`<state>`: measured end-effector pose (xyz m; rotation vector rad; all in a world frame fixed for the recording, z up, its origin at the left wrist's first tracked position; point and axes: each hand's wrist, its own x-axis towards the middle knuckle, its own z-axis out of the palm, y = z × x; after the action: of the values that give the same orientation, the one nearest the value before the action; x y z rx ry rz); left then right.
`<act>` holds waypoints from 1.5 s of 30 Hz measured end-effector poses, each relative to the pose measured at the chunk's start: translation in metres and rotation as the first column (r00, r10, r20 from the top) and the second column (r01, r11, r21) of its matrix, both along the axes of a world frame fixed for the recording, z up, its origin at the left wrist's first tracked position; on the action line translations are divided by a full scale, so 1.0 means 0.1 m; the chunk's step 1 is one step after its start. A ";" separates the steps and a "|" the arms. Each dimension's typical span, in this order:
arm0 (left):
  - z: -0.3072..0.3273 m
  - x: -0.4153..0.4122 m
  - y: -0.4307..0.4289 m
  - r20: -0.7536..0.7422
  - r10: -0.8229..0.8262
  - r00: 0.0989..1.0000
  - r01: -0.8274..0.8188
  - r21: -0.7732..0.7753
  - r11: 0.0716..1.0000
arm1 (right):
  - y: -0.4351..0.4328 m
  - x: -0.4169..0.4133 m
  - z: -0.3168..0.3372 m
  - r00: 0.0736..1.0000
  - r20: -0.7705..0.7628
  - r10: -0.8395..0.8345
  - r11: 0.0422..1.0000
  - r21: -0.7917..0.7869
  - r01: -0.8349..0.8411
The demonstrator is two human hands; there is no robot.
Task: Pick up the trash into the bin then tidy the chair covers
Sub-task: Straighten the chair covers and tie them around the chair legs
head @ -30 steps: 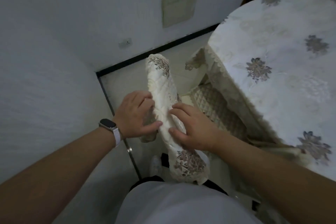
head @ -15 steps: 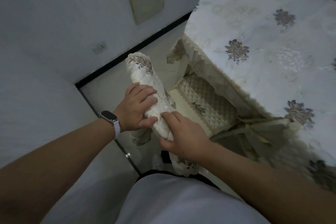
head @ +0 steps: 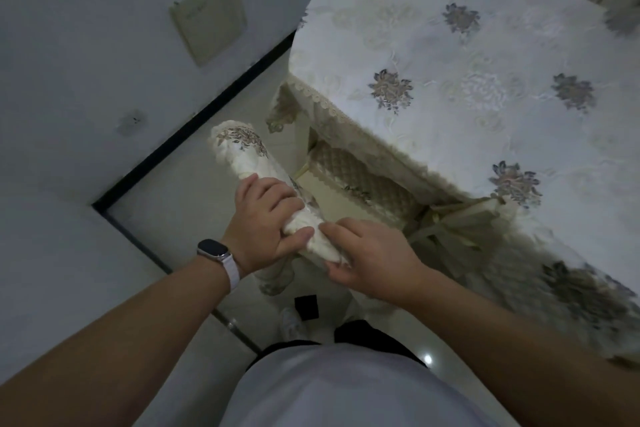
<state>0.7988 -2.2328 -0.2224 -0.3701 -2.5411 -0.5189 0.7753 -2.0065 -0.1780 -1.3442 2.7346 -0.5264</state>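
Left hand (head: 266, 222) and right hand (head: 367, 260) clench the chair cover (head: 242, 149); its far end juts past the grip

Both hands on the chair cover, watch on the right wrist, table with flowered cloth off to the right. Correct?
One detail is off: the watch sits on the left wrist, not the right, as the head view shows. The rest holds: the left hand and the right hand both grip the chair cover, and the table with the flowered cloth stands to the right.
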 end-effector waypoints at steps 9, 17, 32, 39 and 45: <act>0.06 -0.49 0.47 0.084 -0.031 0.996 0.026 0.063 0.998 | 0.50 -0.26 -0.12 0.947 -0.147 -0.285 0.957 -0.093 0.274; 0.08 -0.95 0.63 0.148 -0.045 0.988 0.038 0.047 0.998 | 0.62 -0.67 -0.34 0.910 -0.197 -0.363 0.929 -0.146 0.339; 0.17 -1.74 0.45 0.244 -0.068 0.967 0.068 0.010 0.998 | 0.42 -1.42 -0.36 0.870 -0.214 -0.444 0.882 -0.273 0.384; 0.17 -1.97 0.07 0.198 -0.310 0.930 0.317 -0.001 0.948 | 0.41 -1.42 -0.35 0.875 -0.216 -0.432 0.901 -0.140 0.410; 0.07 -2.40 -0.52 0.257 -0.451 0.855 0.464 0.010 0.886 | 0.25 -1.27 -0.33 0.807 -0.209 -0.552 0.831 -0.056 0.554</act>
<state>0.5588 -2.2851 -0.2156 -1.0065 -2.7140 -0.7124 0.6485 -1.9818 -0.2110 -0.5941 3.3064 -0.4027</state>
